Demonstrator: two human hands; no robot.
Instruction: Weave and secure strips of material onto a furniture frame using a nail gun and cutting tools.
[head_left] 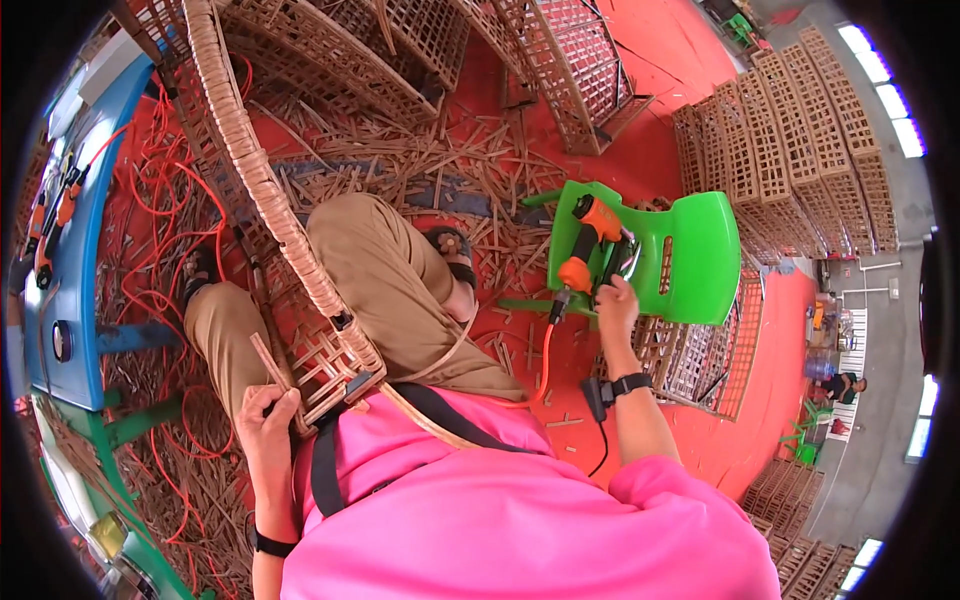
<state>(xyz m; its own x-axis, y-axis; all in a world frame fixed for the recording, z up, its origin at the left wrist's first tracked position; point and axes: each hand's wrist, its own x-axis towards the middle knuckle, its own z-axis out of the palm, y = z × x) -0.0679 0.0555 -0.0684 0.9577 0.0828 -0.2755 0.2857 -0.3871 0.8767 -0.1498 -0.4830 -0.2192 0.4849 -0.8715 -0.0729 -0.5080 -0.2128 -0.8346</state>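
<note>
One hand, the left (266, 418), has its fingers closed upon a thin wooden strip (266, 355), whose lower part they hide. Beside it, a long wrapped lattice frame (265, 190) has its near end at the person's lap; its far end is cut off above. The right hand (617, 302) is at an orange-and-black tool (574, 273) lying on a green chair (705, 250); whether it grips this tool, I cannot tell. Farther, lattice baskets (340, 60) are cut by the upper edge, and the insides of stacked lattice crates (785, 150) are hard to make out.
</note>
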